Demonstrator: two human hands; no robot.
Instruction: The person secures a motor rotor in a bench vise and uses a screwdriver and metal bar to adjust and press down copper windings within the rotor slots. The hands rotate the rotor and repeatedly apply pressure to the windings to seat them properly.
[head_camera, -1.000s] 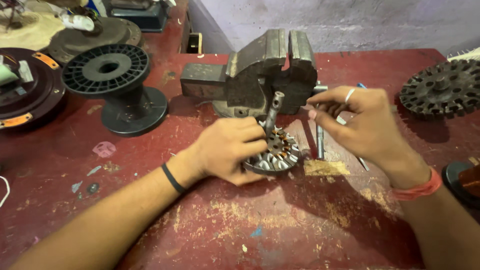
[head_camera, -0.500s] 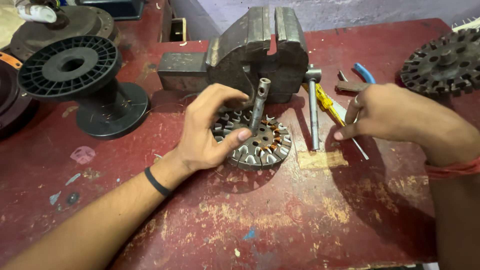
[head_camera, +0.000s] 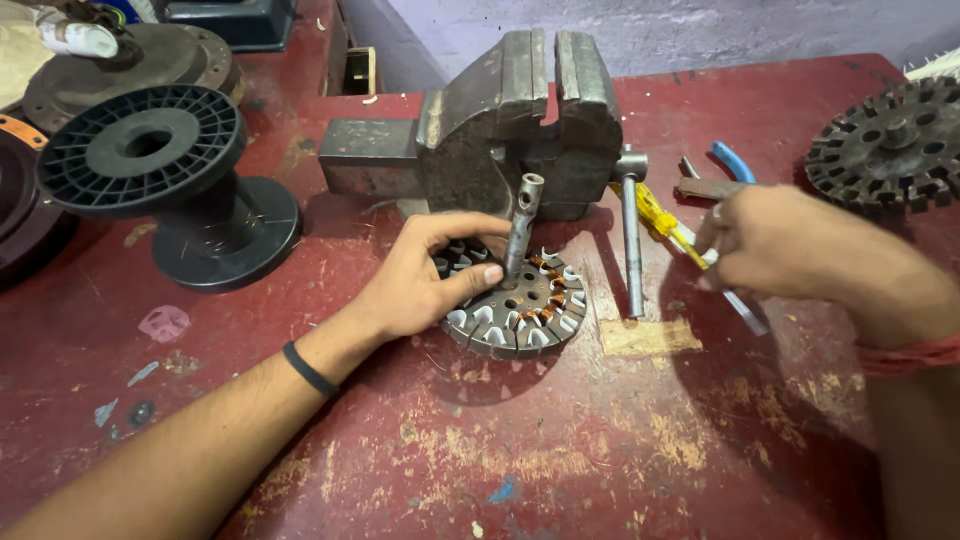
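Note:
A round slotted metal stator (head_camera: 520, 312) with copper windings and an upright steel shaft lies on the red workbench (head_camera: 560, 450), just in front of a grey bench vise (head_camera: 510, 120). My left hand (head_camera: 420, 275) grips the stator's left rim, thumb on top. My right hand (head_camera: 780, 250) hovers to the right over a yellow-handled tool (head_camera: 655, 215) and a thin metal blade (head_camera: 745, 308); its fingers are curled, and whether they hold anything is hidden.
The vise's steel handle bar (head_camera: 630, 245) stands beside the stator. A black plastic spool (head_camera: 160, 180) sits at the left, a second dark stator (head_camera: 890, 145) at the far right. Blue-handled pliers (head_camera: 725, 165) lie behind my right hand. Motor parts crowd the back left.
My right hand has dropped from above the stator down to the tools on the right. My left hand has shifted its hold on the stator's rim.

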